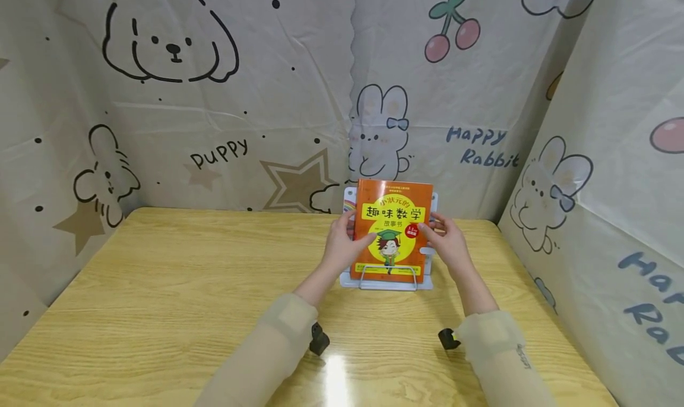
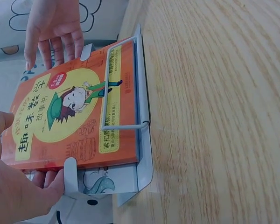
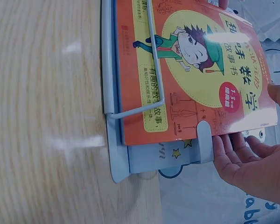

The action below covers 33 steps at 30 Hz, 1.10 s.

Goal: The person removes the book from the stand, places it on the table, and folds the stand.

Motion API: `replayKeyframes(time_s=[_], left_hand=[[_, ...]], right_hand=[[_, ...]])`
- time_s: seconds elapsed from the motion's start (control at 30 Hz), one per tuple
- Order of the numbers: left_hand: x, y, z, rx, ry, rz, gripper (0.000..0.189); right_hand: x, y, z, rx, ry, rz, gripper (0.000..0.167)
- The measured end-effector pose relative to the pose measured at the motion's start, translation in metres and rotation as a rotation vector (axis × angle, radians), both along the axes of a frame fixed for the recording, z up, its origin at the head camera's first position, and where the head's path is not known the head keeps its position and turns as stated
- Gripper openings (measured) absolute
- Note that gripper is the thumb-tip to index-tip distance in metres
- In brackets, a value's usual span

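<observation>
An orange book (image 1: 392,217) with a yellow circle and a cartoon child in a green cap stands on a pale book stand (image 1: 348,281). A wire bar (image 2: 106,88) crosses the lower cover. My left hand (image 1: 342,243) grips the book's left edge, with its thumb on the cover and fingers behind. At the opposite edge, my right hand (image 1: 450,243) holds the book with the thumb at the front and fingers partly hidden behind it. Small side tabs of the stand, such as the tab (image 3: 205,141), sit beside the book's edges.
The stand rests on a wood-grain table (image 1: 214,288) near its back edge. Behind and to the right hangs a printed cloth (image 1: 299,98) with cartoon animals. Black wrist devices, one left (image 1: 319,339) and one right (image 1: 449,338), sit by the sleeves.
</observation>
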<state>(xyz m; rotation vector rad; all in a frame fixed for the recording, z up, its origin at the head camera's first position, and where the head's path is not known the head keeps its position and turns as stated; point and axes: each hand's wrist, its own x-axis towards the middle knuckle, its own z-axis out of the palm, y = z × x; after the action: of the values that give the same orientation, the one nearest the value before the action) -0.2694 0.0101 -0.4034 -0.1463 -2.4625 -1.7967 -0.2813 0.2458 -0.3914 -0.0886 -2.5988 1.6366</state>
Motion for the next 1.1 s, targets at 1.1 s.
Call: replayKeyframes(time_s=[1.1], left_hand=[[-0.0089, 0.0003, -0.0052, -0.089, 0.052, 0.057, 0.066]], right_hand=[[-0.0077, -0.0024, -0.0032, 0.149, 0.092, -0.071, 0.047]])
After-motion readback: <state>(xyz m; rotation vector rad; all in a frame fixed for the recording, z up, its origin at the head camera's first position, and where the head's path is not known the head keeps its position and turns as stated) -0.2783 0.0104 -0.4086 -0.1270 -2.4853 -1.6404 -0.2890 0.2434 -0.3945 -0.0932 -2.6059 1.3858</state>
